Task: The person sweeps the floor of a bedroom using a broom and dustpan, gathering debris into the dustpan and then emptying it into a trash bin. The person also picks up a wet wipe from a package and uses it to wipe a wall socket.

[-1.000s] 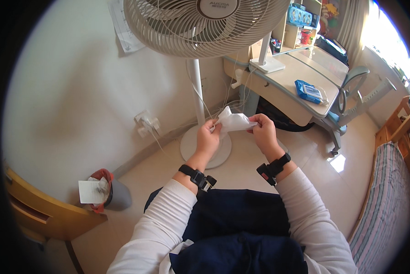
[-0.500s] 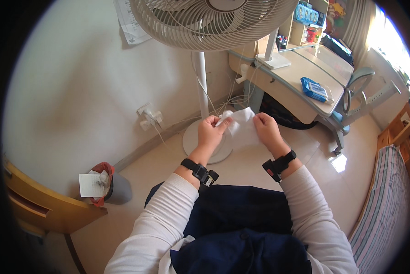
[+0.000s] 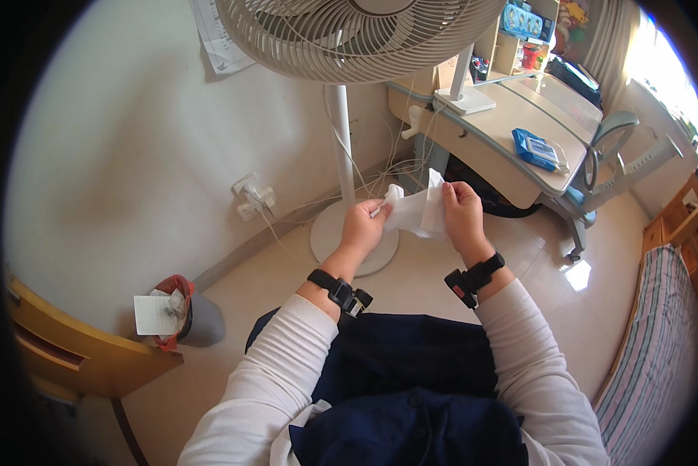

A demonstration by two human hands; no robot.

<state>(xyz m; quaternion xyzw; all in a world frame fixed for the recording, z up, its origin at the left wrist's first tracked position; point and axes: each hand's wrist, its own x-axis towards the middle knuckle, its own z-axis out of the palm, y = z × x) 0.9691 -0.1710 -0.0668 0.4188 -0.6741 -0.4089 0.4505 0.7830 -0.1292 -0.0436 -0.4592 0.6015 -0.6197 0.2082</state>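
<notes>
A white wipe (image 3: 415, 213) is stretched between my two hands, in front of the fan's pole. My left hand (image 3: 363, 227) is closed on its bunched end, with a crumpled tuft sticking up past the thumb. At the other end, my right hand (image 3: 464, 213) pinches the wipe between thumb and fingers, and a flat flap stands up beside the thumb. Just above and behind both hands is a white standing fan (image 3: 342, 132), its round base on the floor partly hidden by my left hand.
A grey bin (image 3: 206, 320) with a red liner and paper stands left, near a wooden door (image 3: 92, 334). A desk (image 3: 504, 128) at the right bears a blue wipes pack (image 3: 537, 149). Cables run from a wall socket (image 3: 253, 198). A striped bed (image 3: 650, 357) lies right.
My right hand has moved slightly right and turned, pulling the wipe tauter and raising a flap beside its thumb. My left hand has barely moved and keeps its hold.
</notes>
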